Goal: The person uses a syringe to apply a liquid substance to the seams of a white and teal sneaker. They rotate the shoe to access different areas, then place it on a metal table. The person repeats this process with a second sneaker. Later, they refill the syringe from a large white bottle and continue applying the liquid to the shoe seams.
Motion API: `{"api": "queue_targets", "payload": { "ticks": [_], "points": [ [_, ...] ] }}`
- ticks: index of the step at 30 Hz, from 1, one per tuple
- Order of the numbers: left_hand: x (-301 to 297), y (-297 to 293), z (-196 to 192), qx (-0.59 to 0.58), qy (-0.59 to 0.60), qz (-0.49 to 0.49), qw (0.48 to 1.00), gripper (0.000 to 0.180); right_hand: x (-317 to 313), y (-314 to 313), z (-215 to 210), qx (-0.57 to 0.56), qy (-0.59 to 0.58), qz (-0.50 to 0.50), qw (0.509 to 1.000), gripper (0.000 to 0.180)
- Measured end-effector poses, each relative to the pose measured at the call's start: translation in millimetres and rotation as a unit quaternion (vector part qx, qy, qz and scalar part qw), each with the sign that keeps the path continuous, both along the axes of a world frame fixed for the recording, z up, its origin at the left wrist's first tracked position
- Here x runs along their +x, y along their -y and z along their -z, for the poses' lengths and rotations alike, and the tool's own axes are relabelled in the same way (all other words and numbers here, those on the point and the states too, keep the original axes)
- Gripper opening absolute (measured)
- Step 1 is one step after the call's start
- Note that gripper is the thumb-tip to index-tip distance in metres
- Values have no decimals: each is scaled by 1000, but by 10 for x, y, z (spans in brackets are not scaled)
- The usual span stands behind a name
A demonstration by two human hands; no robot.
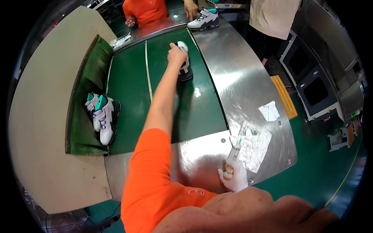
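Observation:
My left arm stretches far across the green conveyor belt [128, 77]. At its end my bare left hand [176, 55] is closed on a white and black sneaker [185, 72], which lies lengthwise on the belt and is partly hidden by the hand. My right hand [236, 179], in a white glove, is low at the near metal edge. Its fingers curl around something I cannot make out, beside a slim clear item with a teal part [238, 143]. A crumpled white cloth [255, 149] lies just beyond that hand.
Two pale sneakers with teal linings [105, 120] rest against the green flap [87, 89] at left. Another sneaker [203, 19] sits on the far metal rim, near a co-worker's hand [190, 8]. A folded white cloth [269, 111] lies at right. Co-workers stand beyond.

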State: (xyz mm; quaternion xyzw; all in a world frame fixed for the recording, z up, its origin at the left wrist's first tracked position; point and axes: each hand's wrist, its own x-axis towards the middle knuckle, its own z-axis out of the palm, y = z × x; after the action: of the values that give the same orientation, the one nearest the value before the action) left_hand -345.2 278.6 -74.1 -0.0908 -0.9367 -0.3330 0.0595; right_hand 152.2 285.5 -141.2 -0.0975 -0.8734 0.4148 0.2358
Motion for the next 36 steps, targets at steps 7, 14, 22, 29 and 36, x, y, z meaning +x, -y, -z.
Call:
{"api": "queue_targets", "payload": {
  "ticks": [7,14,22,29,36],
  "points": [
    [2040,1437,-396,-89,-380,309,867,41,13,-59,279,45,-93,35,994,56],
    [4158,2827,-375,-202,-436,425,768,30,190,-89,153,-241,-74,50,966,54],
    [4768,3353,297,-194,-402,453,772,29,471,-74,-158,-170,16,-10,985,44],
    [4708,3354,271,-169,-377,460,786,26,513,-92,-446,-208,108,-12,972,41],
    [4589,3318,190,-149,-350,475,793,20,352,-23,-516,-225,202,-54,951,29]
  ]
}}
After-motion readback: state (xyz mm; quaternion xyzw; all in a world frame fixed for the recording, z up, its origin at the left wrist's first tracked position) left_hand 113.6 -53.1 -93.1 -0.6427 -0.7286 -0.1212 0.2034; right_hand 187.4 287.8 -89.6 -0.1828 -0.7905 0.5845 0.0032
